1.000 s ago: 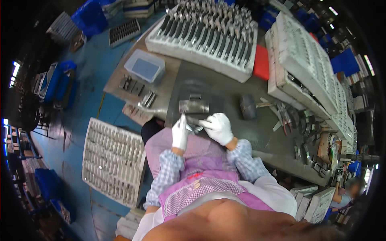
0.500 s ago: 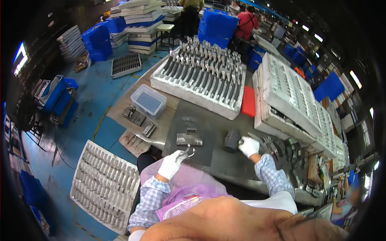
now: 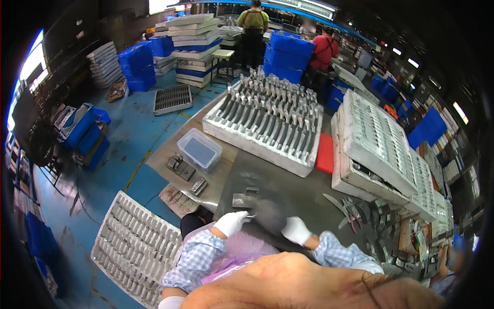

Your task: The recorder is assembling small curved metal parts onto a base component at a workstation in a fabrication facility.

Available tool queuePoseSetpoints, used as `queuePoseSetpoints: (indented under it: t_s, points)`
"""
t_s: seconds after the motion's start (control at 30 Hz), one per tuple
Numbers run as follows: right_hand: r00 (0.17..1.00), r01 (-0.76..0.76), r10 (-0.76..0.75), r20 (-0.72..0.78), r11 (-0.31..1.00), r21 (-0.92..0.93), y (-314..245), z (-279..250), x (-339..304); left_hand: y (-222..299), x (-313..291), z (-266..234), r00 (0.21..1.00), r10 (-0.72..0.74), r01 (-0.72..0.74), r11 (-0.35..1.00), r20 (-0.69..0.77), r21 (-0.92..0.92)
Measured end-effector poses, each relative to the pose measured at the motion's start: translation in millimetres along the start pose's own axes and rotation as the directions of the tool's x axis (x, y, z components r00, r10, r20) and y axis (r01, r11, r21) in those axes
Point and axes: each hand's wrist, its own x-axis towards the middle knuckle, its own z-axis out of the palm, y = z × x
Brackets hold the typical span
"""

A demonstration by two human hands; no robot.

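Note:
My left hand [image 3: 231,223], in a white glove, is closed around a small curved metal part [image 3: 250,216] at the near edge of the bench. My gloved right hand [image 3: 297,230] grips a dark, thick-headed mallet [image 3: 270,216]; the head is smeared by motion and the handle is hidden. The head hangs between my two hands, close to the metal part; whether they touch I cannot tell. Just beyond my left hand a metal block fixture [image 3: 242,200] sits on the dark mat [image 3: 247,175].
A white foam tray [image 3: 257,141] of dark-handled tools stands at the back. Left of it are a clear plastic box [image 3: 199,149] and small metal fixtures [image 3: 180,167]. Pliers [image 3: 352,213] lie right. Another parts tray [image 3: 136,247] is at lower left; stacked trays [image 3: 378,141] stand right.
My right hand has swung the mallet leftward and nearer, toward my left hand. My left hand has shifted slightly right with the metal part. The whole view has tilted upward.

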Motion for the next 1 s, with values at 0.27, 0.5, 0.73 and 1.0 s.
queuePoseSetpoints:
  t_s: [0.27,0.5,0.73,1.0]
  points:
    - [0.888,0.077,-0.109,-0.448,0.993,-0.089,95.8,15.0,10.1,18.8,-19.2,10.5,0.815,-0.569,0.312,0.588,-0.107,-0.746]
    - [0.952,0.260,-0.061,-0.299,0.675,0.690,-35.6,103.0,74.0,9.9,-4.3,-6.5,0.671,-0.657,0.232,-0.255,0.344,-0.939]
    - [0.836,0.447,-0.319,-0.446,0.868,0.217,-29.2,99.6,84.4,-11.3,-6.3,7.2,0.689,-0.658,0.194,-0.235,0.302,-0.953]
    - [0.979,0.024,0.166,-0.120,0.490,0.871,-12.8,95.3,71.7,23.5,23.6,-30.0,0.758,-0.551,0.358,0.799,-0.348,-0.484]
